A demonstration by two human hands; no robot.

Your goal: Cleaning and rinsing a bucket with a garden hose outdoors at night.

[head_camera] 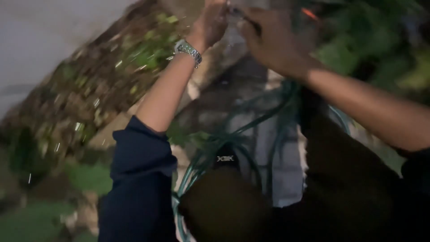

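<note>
- Nearest the camera: one dark, blurred mass (224,206) fills the lower centre; its kind cannot be told.
- Two dark blue sleeves are pushed up the forearms, one per arm; the left sleeve (141,179) is the clearer.
- One green hose (215,143) hangs in several loops between the arms, over a pale stone surface (286,166).
- One metal wristwatch (188,49) sits on the left wrist.
- Left hand (211,22): raised, fingers curled at the top edge; what they grip cannot be told.
- Right hand (268,40): raised just beside the left, fingers closed on one small dark object (239,13), which stays too blurred to identify.
- Farthest: green foliage (371,49).
</note>
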